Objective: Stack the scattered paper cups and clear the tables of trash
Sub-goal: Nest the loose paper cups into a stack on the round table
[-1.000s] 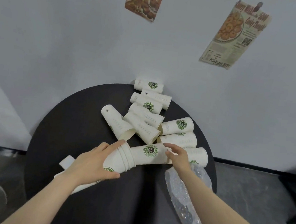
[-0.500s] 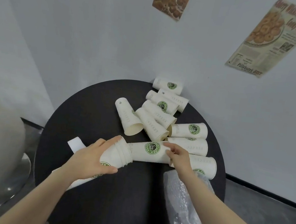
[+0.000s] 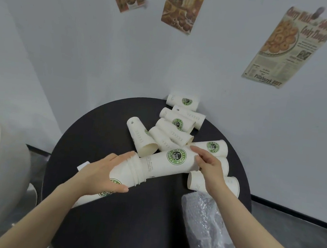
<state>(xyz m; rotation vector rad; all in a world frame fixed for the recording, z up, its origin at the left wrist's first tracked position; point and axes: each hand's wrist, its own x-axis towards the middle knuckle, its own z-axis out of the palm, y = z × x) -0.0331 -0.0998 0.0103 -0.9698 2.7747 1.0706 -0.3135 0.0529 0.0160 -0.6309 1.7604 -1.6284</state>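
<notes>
1. A person's two bare hands work over a round black table [image 3: 95,227] that stands against a pale grey wall.
2. The left hand [image 3: 100,174] is curled round a stack of nested white paper cups [image 3: 124,177], held on its side above the table, rims towards the right.
3. The right hand [image 3: 208,165] pinches the base end of a single white paper cup with a green coffee logo [image 3: 171,162], fingers bent round it. Its open mouth sits over the end of the stack, partly slid on.
4. The step in hand appears to be nesting this cup onto the stack.
5. The next move likely calls for pushing the cup along the stack's axis, kept in line, until it seats.
6. Behind lie more loose white paper cups [image 3: 175,125] on their sides, touching one another, still to stack.
7. A crumpled clear plastic wrap [image 3: 207,235] lies at the table's right near edge, trash still to clear.
</notes>
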